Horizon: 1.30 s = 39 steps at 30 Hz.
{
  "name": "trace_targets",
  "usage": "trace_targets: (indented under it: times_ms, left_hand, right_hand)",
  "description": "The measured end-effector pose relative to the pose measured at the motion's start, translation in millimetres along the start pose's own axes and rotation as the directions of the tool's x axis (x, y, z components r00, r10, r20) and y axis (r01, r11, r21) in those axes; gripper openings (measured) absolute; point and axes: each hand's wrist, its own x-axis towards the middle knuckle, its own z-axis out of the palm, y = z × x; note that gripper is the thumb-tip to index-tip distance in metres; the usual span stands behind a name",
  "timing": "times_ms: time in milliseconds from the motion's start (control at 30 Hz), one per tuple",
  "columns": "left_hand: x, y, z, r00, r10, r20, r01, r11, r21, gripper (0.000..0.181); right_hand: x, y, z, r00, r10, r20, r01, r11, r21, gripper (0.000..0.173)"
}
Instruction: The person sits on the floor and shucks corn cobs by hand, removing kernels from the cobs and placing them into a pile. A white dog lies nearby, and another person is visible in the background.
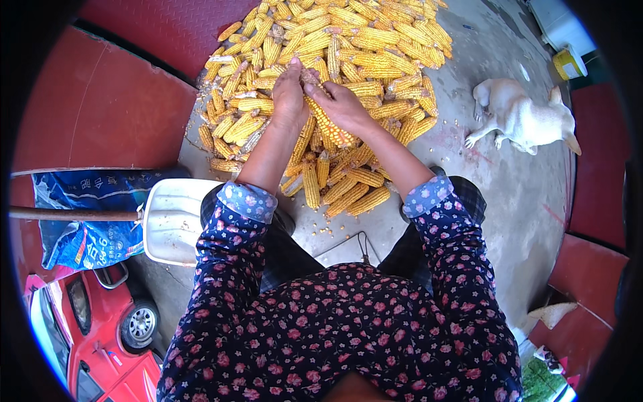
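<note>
Both of my hands meet over a large heap of dried corn cobs [371, 60] on the concrete floor. Between them is one yellow ear of corn [329, 123], its kernel-covered end pointing down toward me. My left hand [291, 95] grips the ear's far end, where a pale husk stub [308, 76] shows between the fingers. My right hand [344, 105] is closed around the ear's upper part from the other side, thumb against the stub. The palms and fingers hide some of the ear. Several whole cobs [346, 191] lie just below, between my knees.
A white dog [522, 115] lies on the floor at the right. To my left are a white plastic shovel [176, 221] with a wooden handle [75, 214] and a blue printed sack [95, 236]. A red vehicle [110, 331] stands at lower left, a yellow-and-white bucket [569, 64] at upper right.
</note>
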Motion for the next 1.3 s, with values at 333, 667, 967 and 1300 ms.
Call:
trace_targets:
  times_ms: [333, 667, 967, 1300]
  left_hand:
    - [-5.7, -8.2, 5.0, 1.000, -0.006, -0.017, 0.006, 1.000, -0.023, 0.025]
    - [7.5, 19.2, -2.2, 0.992, 0.064, -0.106, -0.076, 0.990, -0.115, 0.036]
    - [-1.0, 9.4, 2.4, 0.994, 0.072, -0.079, -0.077, 0.995, -0.057, 0.037]
    - [-3.1, 15.8, 6.3, 0.996, -0.012, -0.092, 0.005, 0.997, -0.081, 0.035]
  right_hand:
    - [8.4, 1.6, 5.1, 0.911, 0.373, -0.173, -0.373, 0.927, 0.032, 0.047]
    - [0.7, -5.2, -7.5, 0.946, 0.273, 0.174, -0.322, 0.731, 0.602, 0.067]
    - [-0.8, -6.1, -3.8, 0.999, 0.034, -0.029, -0.029, 0.989, 0.148, 0.067]
    - [-1.3, 6.5, 14.6, 0.996, 0.004, -0.091, 0.016, 0.975, 0.222, 0.087]
